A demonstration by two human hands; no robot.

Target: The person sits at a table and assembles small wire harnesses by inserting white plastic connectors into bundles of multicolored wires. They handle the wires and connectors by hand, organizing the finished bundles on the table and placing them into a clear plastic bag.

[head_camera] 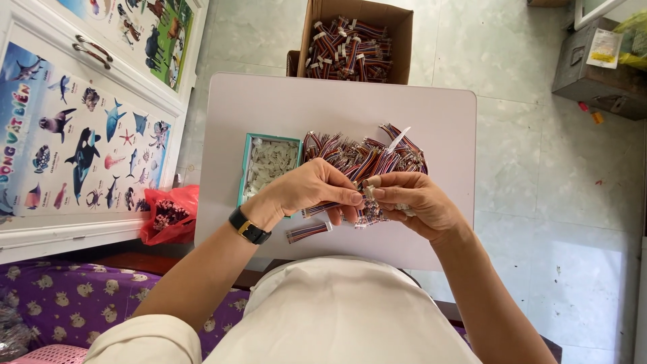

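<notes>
Both hands meet over the white table [269, 108]: the left hand [311, 189] pinches a striped multicoloured wire lead [322, 208], and the right hand [411, 199] closes on its small white connector [369, 191]. A teal-rimmed tray of white plastic pieces [268, 162] lies just left; a brown cardboard box of wires [350, 40] sits beyond.

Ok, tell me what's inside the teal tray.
The teal tray holds a heap of small white plastic pieces. The left hand covers its near right corner, so what lies there cannot be seen.
</notes>
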